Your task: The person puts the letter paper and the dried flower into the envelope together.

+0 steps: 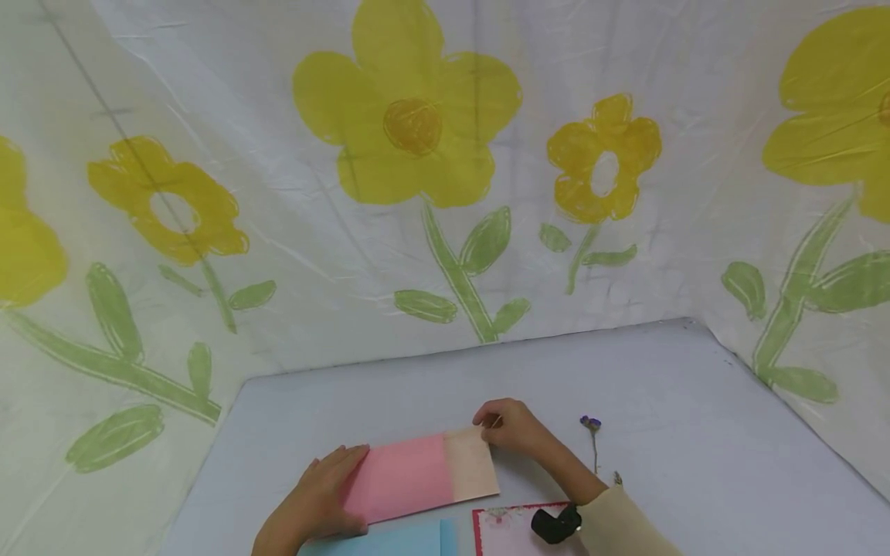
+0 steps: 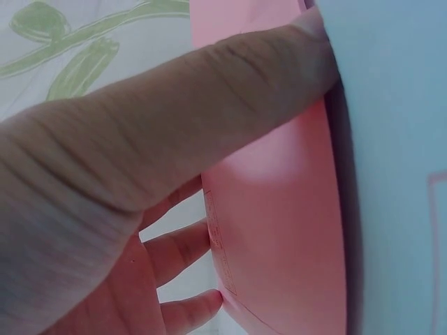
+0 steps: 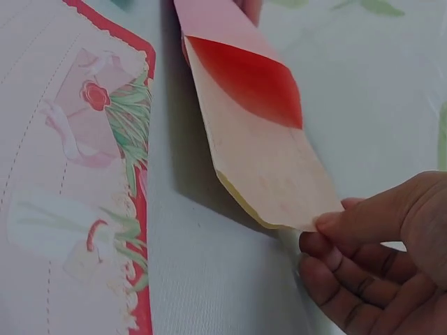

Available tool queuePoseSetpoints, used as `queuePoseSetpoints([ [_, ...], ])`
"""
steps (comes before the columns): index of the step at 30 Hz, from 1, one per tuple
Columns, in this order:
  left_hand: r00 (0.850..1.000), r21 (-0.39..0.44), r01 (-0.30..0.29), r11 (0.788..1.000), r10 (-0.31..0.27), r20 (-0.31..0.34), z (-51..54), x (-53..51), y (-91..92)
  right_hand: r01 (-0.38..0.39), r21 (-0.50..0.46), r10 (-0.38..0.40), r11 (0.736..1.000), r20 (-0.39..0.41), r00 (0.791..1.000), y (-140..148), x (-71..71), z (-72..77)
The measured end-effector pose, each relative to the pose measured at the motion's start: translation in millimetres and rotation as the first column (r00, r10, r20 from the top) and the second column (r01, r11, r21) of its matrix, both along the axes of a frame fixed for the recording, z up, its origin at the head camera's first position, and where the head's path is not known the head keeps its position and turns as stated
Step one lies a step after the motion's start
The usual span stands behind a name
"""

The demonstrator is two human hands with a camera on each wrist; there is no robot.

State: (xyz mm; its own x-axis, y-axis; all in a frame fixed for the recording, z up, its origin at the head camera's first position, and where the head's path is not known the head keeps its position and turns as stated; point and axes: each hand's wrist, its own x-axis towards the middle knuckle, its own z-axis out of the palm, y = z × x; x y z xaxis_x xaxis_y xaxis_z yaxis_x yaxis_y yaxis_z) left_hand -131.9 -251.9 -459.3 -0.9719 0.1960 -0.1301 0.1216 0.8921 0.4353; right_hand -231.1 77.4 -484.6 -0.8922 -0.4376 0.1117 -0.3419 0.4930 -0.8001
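Note:
A pink envelope (image 1: pixel 410 475) lies across the middle in the head view, a cream flap-like end (image 1: pixel 473 467) extending from its right side. My left hand (image 1: pixel 323 490) grips the envelope's left end, thumb along the near edge and fingers at the far edge, bowing it in the left wrist view. With thumb and fingers, my right hand (image 1: pixel 513 426) pinches the far corner of the cream end. The right wrist view shows the envelope's mouth (image 3: pixel 258 84) gaping, red inside. Whether the cream part is a flap or an inserted sheet, I cannot tell.
Nearest me lies a light blue paper or envelope (image 1: pixel 389 540). Right of it is a red-bordered, flower-printed sheet (image 1: pixel 501 533), partly under my right forearm. A dried purple flower (image 1: pixel 591 425) lies on the pale table (image 1: pixel 681 432). Behind hangs a flower-painted curtain (image 1: pixel 334 270).

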Motion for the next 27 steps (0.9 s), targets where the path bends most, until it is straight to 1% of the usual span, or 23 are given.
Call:
queuePoseSetpoints([
  [7, 1.0, -0.009, 0.008, 1.0, -0.008, 0.013, -0.5, -1.0, -0.2, -0.001, 0.005, 0.001, 1.0, 0.003, 1.0, -7, -0.4, -4.9],
  [14, 1.0, -0.013, 0.001, 1.0, -0.001, 0.021, 1.1, 0.2, 0.6, 0.006, 0.032, -0.006, 0.999, -0.021, 1.0, -15, 2.3, -3.9],
  [20, 1.0, -0.012, 0.006, 1.0, -0.006, 0.027, 0.1, -0.7, 0.9, -0.001, 0.02, 0.001, 1.0, -0.011, 1.0, -22, 3.0, -5.9],
  [27, 1.0, -0.024, 0.001, 1.0, 0.0, 0.027, 1.2, -1.8, 0.2, -0.004, 0.015, 0.005, 1.0, -0.035, 0.999, -26, 4.0, -5.0],
])
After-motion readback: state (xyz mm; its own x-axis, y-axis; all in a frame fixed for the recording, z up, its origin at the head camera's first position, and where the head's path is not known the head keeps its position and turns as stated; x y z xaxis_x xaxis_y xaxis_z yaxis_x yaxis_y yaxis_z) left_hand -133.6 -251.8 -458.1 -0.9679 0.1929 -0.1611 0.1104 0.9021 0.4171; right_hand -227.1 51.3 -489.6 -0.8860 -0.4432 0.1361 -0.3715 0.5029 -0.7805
